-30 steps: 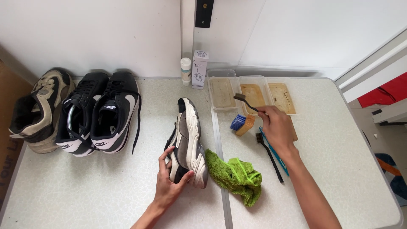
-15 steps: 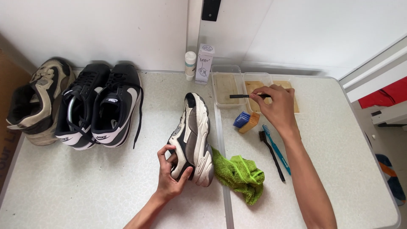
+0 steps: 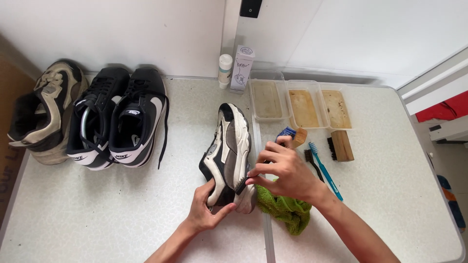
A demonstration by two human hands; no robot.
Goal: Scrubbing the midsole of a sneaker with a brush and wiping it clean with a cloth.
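Sneaker (image 3: 229, 151) lengthwise, toe toward wall

Bright, even daylight fills a sharp frame (soft short shadows beneath the shoes (image 3: 117, 122)), with slight wide-angle bending at edges.

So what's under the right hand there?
A green cloth lies bunched under the right hand, beside the shoe. How far it extends beneath the hand is hidden.

Black pair (image 3: 117, 124) and tan shoe (image 3: 41, 112) at left by wall. Bottle (image 3: 224, 70), box (image 3: 242, 68) behind. Three trays (image 3: 302, 104); wooden brush (image 3: 340, 145), blue toothbrush (image 3: 325, 170), green cloth (image 3: 285, 209).
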